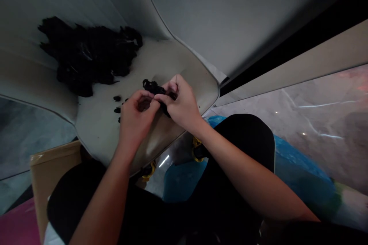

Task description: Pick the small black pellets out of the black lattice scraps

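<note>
Both hands meet over a pale padded seat [161,59]. My left hand [138,113] is closed, thumb and fingertips pinching the near end of a small crumpled black piece [153,87]. From the other side my right hand [179,101] pinches the same piece, its fingers curled and touching the left fingertips. The black piece has a ragged, loop-like far end; its exact kind cannot be made out. Left of my left hand lie several small black bits [117,98] on the seat, some partly hidden by the hand. Farther back rests a heap of thin, shiny black crumpled material [94,51].
A cardboard box [54,164] stands below left of the seat. Blue plastic sheeting [301,168] lies on the floor at right, beyond my knee. Yellow-and-black wheels [197,149] show beneath the seat. A pale upholstered panel [230,11] rises behind it.
</note>
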### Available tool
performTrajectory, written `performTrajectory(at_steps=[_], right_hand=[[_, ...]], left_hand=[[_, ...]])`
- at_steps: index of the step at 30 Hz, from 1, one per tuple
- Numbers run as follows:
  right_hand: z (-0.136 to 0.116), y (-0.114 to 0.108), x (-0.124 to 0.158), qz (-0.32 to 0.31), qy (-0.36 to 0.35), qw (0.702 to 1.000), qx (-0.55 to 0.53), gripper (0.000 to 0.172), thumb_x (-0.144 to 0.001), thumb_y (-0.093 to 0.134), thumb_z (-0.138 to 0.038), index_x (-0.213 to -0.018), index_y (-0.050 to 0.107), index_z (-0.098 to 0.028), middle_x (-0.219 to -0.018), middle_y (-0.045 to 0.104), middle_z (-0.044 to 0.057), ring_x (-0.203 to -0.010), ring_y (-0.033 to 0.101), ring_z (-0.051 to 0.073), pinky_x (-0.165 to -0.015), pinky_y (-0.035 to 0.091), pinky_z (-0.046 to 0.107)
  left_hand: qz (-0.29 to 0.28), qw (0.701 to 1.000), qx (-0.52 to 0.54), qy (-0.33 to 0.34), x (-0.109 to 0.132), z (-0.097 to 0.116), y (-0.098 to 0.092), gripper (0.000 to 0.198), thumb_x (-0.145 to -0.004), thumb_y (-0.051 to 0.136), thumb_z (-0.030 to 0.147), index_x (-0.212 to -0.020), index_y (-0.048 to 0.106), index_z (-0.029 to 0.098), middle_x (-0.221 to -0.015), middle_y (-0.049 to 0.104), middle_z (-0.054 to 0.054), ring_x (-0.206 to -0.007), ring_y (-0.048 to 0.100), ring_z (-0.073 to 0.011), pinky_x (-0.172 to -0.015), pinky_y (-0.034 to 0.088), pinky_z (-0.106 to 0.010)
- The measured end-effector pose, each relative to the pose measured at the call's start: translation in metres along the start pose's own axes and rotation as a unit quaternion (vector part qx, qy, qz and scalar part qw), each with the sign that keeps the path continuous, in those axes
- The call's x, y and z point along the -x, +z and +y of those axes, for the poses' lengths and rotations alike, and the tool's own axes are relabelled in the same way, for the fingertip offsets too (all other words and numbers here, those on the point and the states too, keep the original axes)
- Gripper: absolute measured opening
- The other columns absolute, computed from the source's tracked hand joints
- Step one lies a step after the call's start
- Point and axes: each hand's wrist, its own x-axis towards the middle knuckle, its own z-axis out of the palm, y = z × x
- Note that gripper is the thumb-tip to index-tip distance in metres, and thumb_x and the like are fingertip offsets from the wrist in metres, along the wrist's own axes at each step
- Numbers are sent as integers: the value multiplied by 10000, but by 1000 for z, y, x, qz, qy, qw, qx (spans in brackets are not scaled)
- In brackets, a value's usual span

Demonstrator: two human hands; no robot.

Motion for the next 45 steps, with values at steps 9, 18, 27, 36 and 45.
performTrajectory(at_steps=[9,18,27,36,45], right_hand=[[-1,-1,1,-123,10,987,-99,407,-1004,659,-153,-966,291,-321,-928,495,-40,-844,502,167,-797,473,327],[-23,-10,-16,-130,144,935,-297,687,-843,1030,-380,-959,357,-307,-849,624,-98,-769,607,110,-803,552,274],[-30,-47,-32,27,128,955,-265,510,-871,953,-453,-981,475,-311,-913,677,-46,-974,739,169,-973,634,333],[-31,-64,-32,-12,118,986,-114,649,-790,1002,-646,-936,475,-297,-957,627,-13,-968,698,204,-912,645,386],[-33,-52,-33,-33,143,980,-130,583,-803,1022,-516,-900,502,-273,-913,560,-29,-855,610,140,-816,542,311]], left_hand=[[-73,997,0,18,-1,9,-10,262,-862,702,222,-658,537,221,-682,495,29,-722,426,-165,-658,300,-313],[-86,921,340,-173,-1,24,-15,138,-629,803,216,-755,766,176,-789,618,-15,-656,510,-94,-588,474,-184],[-59,941,319,-95,-7,20,-38,212,-732,859,312,-651,711,184,-634,490,-19,-623,469,-120,-566,422,-264],[114,989,-87,20,-11,-7,-80,167,-836,954,350,-955,840,325,-924,852,13,-865,765,-260,-824,630,-459],[43,939,-333,71,-8,-17,-105,122,-916,802,248,-983,841,342,-950,835,43,-817,712,-233,-906,505,-398]])
